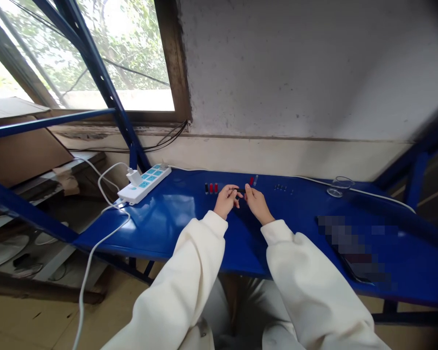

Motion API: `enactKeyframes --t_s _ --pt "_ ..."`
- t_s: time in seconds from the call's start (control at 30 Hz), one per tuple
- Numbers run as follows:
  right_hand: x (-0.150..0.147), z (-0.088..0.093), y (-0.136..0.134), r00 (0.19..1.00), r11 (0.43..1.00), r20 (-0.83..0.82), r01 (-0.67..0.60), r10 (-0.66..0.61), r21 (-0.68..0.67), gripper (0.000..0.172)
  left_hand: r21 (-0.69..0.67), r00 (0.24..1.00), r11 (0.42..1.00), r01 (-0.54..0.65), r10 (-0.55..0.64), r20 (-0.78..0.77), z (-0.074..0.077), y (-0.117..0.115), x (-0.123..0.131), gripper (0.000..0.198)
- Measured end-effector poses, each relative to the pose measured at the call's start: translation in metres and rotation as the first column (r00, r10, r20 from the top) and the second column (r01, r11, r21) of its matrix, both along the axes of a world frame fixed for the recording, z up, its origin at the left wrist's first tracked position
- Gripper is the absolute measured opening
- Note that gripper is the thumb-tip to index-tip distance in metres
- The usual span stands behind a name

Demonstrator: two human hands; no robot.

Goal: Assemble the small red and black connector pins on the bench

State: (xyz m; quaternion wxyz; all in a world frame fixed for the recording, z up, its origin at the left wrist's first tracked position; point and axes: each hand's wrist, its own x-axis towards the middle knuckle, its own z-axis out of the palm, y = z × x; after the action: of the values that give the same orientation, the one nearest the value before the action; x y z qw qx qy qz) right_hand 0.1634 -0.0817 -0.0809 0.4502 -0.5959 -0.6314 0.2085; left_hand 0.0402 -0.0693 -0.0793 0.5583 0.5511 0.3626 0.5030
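Your left hand (226,201) grip looks pinched on small dark piece (238,190), sitting between it and right hand (257,203); can't tell right grip. Piece looks tiny, loose pinch could drop it on glossy desk (160,236), knocking red cylinders (211,188) left of grip.

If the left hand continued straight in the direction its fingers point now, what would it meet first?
Most likely the right hand, close beside it: the left hand points across toward it. Depth is hard to judge, and anything small between them is unclear.
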Motion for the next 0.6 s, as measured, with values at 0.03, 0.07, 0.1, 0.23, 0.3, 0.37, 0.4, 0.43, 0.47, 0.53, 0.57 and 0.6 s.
enactKeyframes --t_s 0.03,0.07,0.1,0.23,0.3,0.37,0.4,0.43,0.47,0.53,0.57,0.6 --pt "0.000 0.001 -0.002 1.000 1.000 -0.010 -0.004 0.004 0.027 0.054 -0.007 1.000 1.000 0.012 -0.012 0.016 0.002 -0.002 0.000 0.015" --pt "-0.001 0.001 -0.003 1.000 0.999 -0.012 0.001 0.000 0.051 0.054 -0.008 1.000 1.000 0.020 -0.020 0.024 0.003 -0.003 -0.001 0.017" --pt "-0.001 0.002 -0.004 1.000 0.997 -0.007 0.011 -0.010 0.070 0.054 -0.005 0.999 1.000 0.027 -0.027 0.022 0.003 -0.004 -0.002 0.019" --pt "0.000 0.001 -0.005 0.996 0.992 0.056 0.065 -0.071 0.106 0.053 0.032 0.998 0.999 0.021 -0.019 -0.065 0.000 -0.003 -0.003 0.025" --pt "0.000 0.000 -0.004 0.993 0.991 0.084 0.076 -0.085 0.112 0.052 0.060 0.994 0.998 0.006 0.001 -0.105 -0.003 -0.002 -0.002 0.028" --pt "0.001 0.000 -0.003 0.990 0.991 0.110 0.071 -0.084 0.113 0.051 0.084 0.993 0.996 -0.010 0.020 -0.114 -0.006 -0.002 -0.001 0.029" --pt "0.001 0.000 -0.003 0.989 0.991 0.126 0.066 -0.080 0.113 0.051 0.092 0.993 0.996 -0.017 0.027 -0.111 -0.006 -0.001 0.000 0.028" --pt "0.002 0.000 -0.003 0.987 0.992 0.144 0.061 -0.077 0.112 0.051 0.097 0.994 0.995 -0.018 0.029 -0.110 -0.007 -0.001 0.000 0.028" --pt "0.002 0.000 -0.003 0.984 0.992 0.163 0.058 -0.076 0.112 0.051 0.102 0.993 0.995 -0.016 0.028 -0.113 -0.007 -0.001 0.000 0.028" --pt "0.002 0.001 -0.004 0.976 0.992 0.206 0.053 -0.076 0.116 0.052 0.117 0.990 0.993 -0.016 0.032 -0.136 -0.007 0.000 0.000 0.028" --pt "0.002 0.001 -0.004 0.971 0.992 0.226 0.052 -0.077 0.118 0.053 0.132 0.987 0.991 -0.019 0.040 -0.158 -0.007 -0.001 0.000 0.027" --pt "0.002 0.001 -0.004 0.967 0.991 0.242 0.051 -0.079 0.122 0.053 0.153 0.981 0.988 -0.023 0.052 -0.186 -0.007 -0.001 0.000 0.026"
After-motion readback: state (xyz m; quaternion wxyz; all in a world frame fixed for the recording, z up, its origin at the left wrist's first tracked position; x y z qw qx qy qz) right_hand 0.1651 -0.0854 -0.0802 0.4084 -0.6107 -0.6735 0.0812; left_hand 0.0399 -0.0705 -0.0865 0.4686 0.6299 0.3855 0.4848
